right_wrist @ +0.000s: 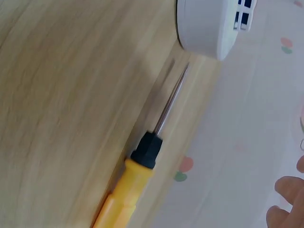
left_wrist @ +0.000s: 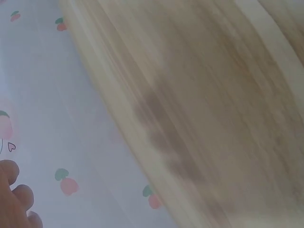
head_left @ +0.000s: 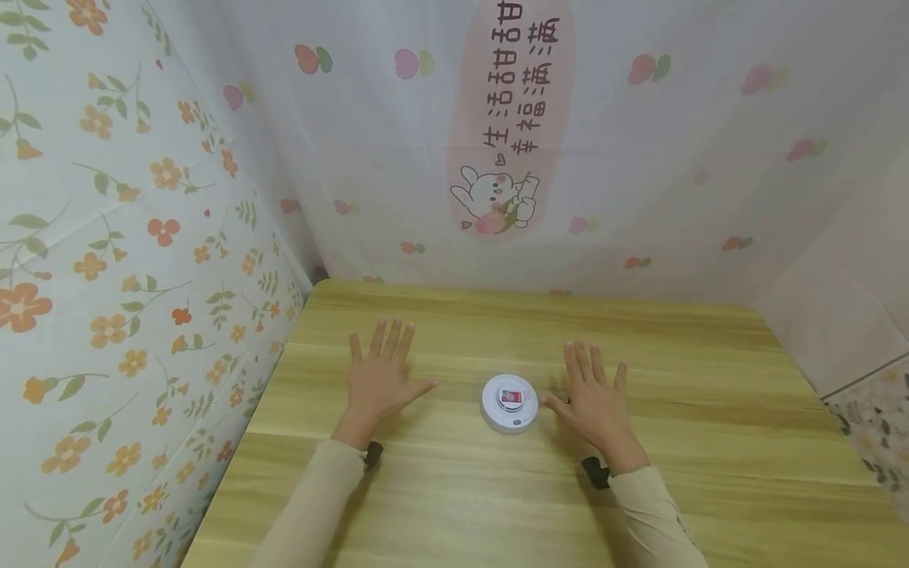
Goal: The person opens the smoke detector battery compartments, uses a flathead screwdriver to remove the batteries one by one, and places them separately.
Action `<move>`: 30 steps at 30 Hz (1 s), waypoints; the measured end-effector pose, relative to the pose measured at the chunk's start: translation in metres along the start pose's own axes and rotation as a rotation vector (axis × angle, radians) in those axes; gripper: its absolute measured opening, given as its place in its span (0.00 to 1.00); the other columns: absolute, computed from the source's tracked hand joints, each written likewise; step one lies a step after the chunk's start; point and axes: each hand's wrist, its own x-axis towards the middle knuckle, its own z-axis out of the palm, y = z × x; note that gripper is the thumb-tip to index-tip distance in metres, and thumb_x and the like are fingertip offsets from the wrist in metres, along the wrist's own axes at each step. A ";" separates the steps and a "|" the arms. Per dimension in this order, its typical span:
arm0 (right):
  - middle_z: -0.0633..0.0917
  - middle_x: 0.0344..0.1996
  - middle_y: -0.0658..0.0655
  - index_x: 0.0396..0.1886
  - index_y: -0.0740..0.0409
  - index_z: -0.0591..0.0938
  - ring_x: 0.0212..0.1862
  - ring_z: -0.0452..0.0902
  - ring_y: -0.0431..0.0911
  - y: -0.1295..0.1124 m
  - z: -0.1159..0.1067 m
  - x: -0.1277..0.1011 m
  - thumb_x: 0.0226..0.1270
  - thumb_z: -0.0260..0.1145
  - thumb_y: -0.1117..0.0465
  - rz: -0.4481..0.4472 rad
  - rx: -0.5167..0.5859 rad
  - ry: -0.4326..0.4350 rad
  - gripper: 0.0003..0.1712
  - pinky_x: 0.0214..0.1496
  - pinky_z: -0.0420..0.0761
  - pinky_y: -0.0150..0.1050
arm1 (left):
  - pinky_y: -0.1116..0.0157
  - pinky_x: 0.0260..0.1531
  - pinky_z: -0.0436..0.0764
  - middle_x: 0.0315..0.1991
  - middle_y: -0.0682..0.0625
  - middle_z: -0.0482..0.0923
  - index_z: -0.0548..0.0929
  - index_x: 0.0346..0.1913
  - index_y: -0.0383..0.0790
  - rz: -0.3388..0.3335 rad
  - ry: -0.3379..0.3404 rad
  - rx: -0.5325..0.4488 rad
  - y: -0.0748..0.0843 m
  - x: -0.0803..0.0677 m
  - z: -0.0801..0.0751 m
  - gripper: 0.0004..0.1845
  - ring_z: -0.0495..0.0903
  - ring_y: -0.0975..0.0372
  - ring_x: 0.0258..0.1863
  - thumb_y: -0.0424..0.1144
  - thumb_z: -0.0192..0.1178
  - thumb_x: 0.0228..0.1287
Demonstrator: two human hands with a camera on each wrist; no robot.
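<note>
Both sleeves (head_left: pixel 312 505) lead to flat, spread hands: left hand (head_left: pixel 379 377), right hand (head_left: pixel 595 398) thumb-close to the white disc (head_left: pixel 509 402) mid-tabletop (head_left: pixel 710 442). Screwdriver (right_wrist: pixel 142 166) lies under the right; grasp its handle first.

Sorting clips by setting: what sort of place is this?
Probably a small tabletop booth set up for recording: a wooden table walled in by floral cloth and a printed fabric backdrop, with a small white device lying between two hands.
</note>
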 end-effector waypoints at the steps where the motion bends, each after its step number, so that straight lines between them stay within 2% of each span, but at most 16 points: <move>1: 0.48 0.77 0.63 0.78 0.54 0.41 0.78 0.37 0.61 -0.001 0.000 0.000 0.60 0.58 0.30 -0.004 0.001 -0.002 0.60 0.69 0.32 0.72 | 0.39 0.69 0.27 0.79 0.50 0.42 0.45 0.78 0.51 0.003 -0.007 0.001 0.002 0.001 0.000 0.56 0.38 0.53 0.78 0.78 0.50 0.52; 8: 0.53 0.76 0.65 0.77 0.58 0.48 0.76 0.42 0.63 -0.012 0.005 0.001 0.57 0.61 0.30 -0.033 0.052 0.001 0.60 0.69 0.39 0.72 | 0.38 0.70 0.32 0.78 0.49 0.44 0.45 0.77 0.51 0.042 -0.019 0.012 0.015 0.004 0.001 0.56 0.41 0.53 0.78 0.78 0.47 0.53; 16: 0.56 0.75 0.64 0.76 0.61 0.52 0.75 0.50 0.63 -0.024 0.019 0.003 0.54 0.65 0.32 -0.066 0.022 -0.009 0.60 0.69 0.50 0.69 | 0.37 0.69 0.31 0.78 0.49 0.46 0.51 0.77 0.49 0.092 -0.010 -0.026 0.031 0.004 0.010 0.54 0.43 0.53 0.78 0.75 0.53 0.53; 24: 0.57 0.75 0.63 0.75 0.61 0.54 0.75 0.52 0.61 -0.032 0.027 -0.001 0.50 0.68 0.31 -0.071 0.022 -0.046 0.62 0.69 0.53 0.68 | 0.37 0.70 0.41 0.78 0.49 0.47 0.51 0.77 0.50 0.139 -0.025 -0.032 0.048 0.005 0.022 0.56 0.44 0.53 0.78 0.80 0.47 0.51; 30: 0.59 0.74 0.62 0.75 0.59 0.56 0.74 0.54 0.60 -0.033 0.033 -0.004 0.44 0.70 0.28 -0.082 0.003 -0.056 0.65 0.68 0.55 0.68 | 0.38 0.70 0.43 0.77 0.47 0.51 0.53 0.76 0.48 0.171 -0.029 -0.064 0.059 0.002 0.023 0.55 0.48 0.52 0.77 0.77 0.51 0.51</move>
